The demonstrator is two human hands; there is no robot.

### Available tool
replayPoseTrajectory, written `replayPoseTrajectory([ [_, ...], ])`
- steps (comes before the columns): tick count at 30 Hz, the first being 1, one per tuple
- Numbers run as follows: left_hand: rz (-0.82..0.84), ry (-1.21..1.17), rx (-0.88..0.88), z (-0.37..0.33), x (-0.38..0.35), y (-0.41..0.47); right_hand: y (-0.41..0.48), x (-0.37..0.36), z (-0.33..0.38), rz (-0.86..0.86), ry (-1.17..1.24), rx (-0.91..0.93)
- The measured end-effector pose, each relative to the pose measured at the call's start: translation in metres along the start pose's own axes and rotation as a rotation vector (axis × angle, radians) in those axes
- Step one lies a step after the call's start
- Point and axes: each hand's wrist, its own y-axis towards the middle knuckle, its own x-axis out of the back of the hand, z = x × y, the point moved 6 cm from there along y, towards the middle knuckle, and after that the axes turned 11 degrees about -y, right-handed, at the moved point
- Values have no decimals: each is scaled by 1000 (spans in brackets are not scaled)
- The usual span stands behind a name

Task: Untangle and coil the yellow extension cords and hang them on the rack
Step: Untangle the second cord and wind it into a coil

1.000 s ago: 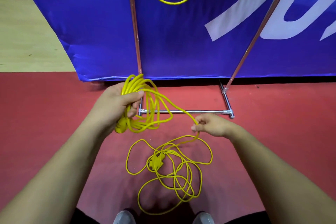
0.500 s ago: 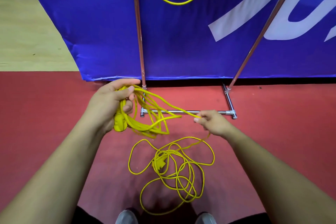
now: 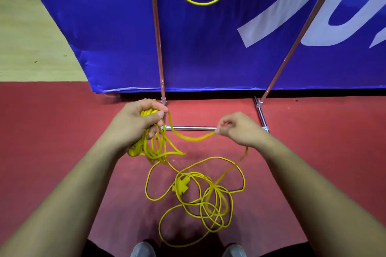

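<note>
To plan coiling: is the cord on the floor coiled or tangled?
Tangled: the cord lies in loose, crossing loops of uneven size.

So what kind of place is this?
Probably an indoor sports hall or event venue: a red mat floor meets pale wooden flooring, a big blue banner with white lettering stands behind a metal rack, and a yellow extension cord lies partly loose on the floor.
</note>
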Motion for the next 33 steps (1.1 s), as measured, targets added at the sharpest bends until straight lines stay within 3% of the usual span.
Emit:
replayPoseTrajectory([
  [2, 4, -12, 14, 1, -5, 0, -19, 1, 37, 222, -28, 150],
  [5, 126, -119, 81, 5, -27, -7, -39, -3, 76, 402, 334, 231],
  [9, 325, -106, 71, 3, -54, -20, -29, 1, 84, 262, 773, 158],
  [11, 304, -114, 24, -2, -55, -19, -24, 5, 73, 192, 839, 127],
  [15, 237, -393, 69, -4, -46, -13, -28, 1, 43, 190, 610, 130],
  [21, 352, -341, 210, 7, -50, -17, -24, 10, 24, 149, 674, 108],
  [26, 352, -409, 278, 13, -51, -16, -31, 22, 58, 133, 463, 244],
  [30, 405, -376, 241, 13, -53, -19, -30, 5, 84, 114, 382, 330],
  [33, 445, -478, 191, 4, -48, -21, -27, -6, 65, 241, 293, 307],
])
